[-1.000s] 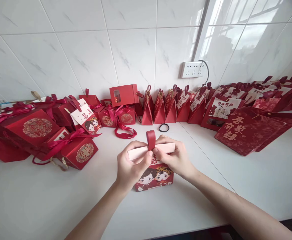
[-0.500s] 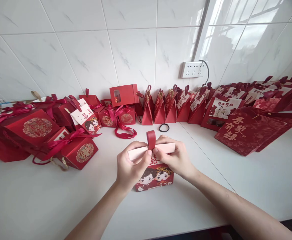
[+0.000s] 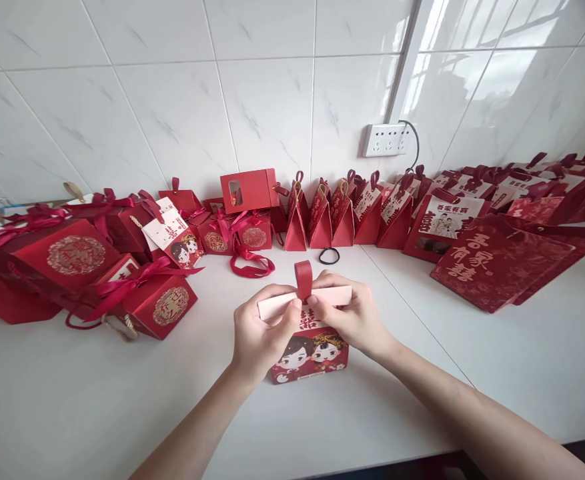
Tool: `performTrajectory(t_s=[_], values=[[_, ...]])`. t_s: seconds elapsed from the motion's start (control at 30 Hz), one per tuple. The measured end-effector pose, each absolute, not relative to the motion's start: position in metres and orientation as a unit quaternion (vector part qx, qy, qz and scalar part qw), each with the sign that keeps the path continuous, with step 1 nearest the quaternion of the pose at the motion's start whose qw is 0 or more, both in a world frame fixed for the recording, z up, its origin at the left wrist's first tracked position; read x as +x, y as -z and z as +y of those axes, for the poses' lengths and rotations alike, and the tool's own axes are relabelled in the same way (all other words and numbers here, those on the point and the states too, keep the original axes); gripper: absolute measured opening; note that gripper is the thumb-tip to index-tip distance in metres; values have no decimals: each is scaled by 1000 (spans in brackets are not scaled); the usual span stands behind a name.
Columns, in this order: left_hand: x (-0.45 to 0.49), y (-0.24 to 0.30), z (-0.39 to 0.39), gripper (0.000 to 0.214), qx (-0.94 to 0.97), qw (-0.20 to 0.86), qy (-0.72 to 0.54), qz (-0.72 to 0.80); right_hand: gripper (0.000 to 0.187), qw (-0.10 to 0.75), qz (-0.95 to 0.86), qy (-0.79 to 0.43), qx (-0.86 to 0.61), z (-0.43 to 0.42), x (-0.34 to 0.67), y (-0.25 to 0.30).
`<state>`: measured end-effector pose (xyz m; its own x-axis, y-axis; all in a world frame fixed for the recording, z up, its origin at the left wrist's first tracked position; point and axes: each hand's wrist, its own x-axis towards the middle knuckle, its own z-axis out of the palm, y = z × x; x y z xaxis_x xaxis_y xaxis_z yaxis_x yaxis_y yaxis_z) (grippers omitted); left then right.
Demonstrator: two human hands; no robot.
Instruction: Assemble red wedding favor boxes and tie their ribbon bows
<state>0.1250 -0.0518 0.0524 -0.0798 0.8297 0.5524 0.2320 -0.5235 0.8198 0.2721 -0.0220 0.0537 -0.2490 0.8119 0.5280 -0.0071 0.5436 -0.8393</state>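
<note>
A red and white gift box [image 3: 312,357] with two cartoon faces on its front stands upright on the white table. A pale flap [image 3: 332,295] runs along its top, and a dark red strap loop [image 3: 303,279] rises from the middle. My left hand [image 3: 267,327] pinches the top's left half, thumb in front beside the loop. On the right half, my right hand [image 3: 349,313] grips the same edge, its thumb close to the other thumb. Fingers behind the box top are partly hidden.
Red boxes with ribbons [image 3: 157,300] crowd the left side. Triangular red boxes [image 3: 322,217] line the tiled wall. A flat red bag [image 3: 487,263] and several more boxes lie at the right. A black hair tie [image 3: 329,256] and a power strip [image 3: 386,140] are behind the hands.
Almost nothing differs. Both hands keep their hold on the box top, with only a very slight shift of the thumbs and flap.
</note>
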Motion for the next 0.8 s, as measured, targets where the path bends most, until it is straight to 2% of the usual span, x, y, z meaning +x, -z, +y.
performTrajectory(t_s=[0.23,0.8], values=[[123,-51,-51,10,634,223,-608,422,13,540,-693,-376,-294,-22,273,-54],[126,-57,-52,13,636,242,-587,440,13,535,-692,-386,-294,-23,273,-54]])
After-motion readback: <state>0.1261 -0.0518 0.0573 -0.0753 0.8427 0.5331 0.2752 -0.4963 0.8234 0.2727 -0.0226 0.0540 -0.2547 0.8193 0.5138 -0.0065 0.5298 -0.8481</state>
